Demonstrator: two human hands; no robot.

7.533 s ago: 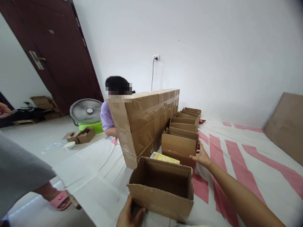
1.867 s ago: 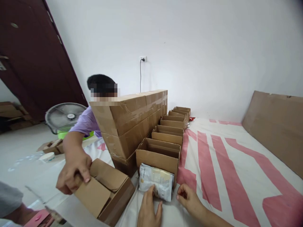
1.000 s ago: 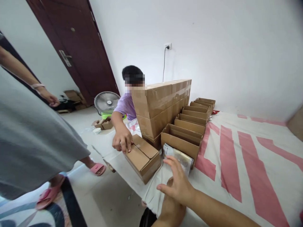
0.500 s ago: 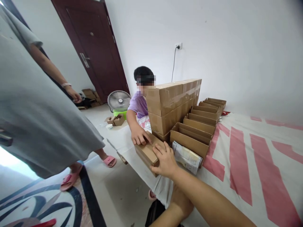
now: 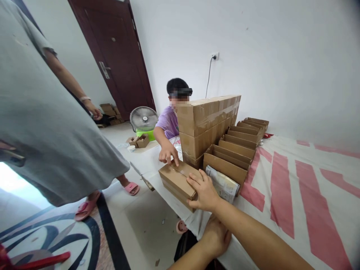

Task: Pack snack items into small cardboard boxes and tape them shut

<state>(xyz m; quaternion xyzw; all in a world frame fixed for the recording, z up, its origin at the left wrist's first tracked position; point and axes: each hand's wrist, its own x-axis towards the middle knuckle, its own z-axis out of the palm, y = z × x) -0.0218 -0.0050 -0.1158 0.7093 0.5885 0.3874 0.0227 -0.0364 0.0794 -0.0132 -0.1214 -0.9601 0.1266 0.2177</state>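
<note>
A closed cardboard box (image 5: 176,176) lies at the near corner of the cloth-covered table. My right hand (image 5: 204,190) grips its near end, the fingers spread over the lid and the thumb at the end face. Lower down, by the table edge, my left hand (image 5: 216,235) is closed in a fist; whatever it may hold is hidden. A co-worker's hand (image 5: 168,153) reaches over the far end of the same box, a finger touching the lid. Just right of my right hand, a folded printed paper packet (image 5: 222,183) leans against an open carton (image 5: 225,168).
Stacked taped boxes (image 5: 206,116) stand behind the box, beside a row of open cartons (image 5: 243,133). A red-striped cloth (image 5: 284,187) covers the table. Left are a standing person (image 5: 56,123), a fan (image 5: 144,118) and small cartons (image 5: 139,141) on the floor.
The co-worker's hand has risen from lying across the box to a fingertip touch. More of the lid shows. My right hand stays on the near end; the view has shifted slightly.
</note>
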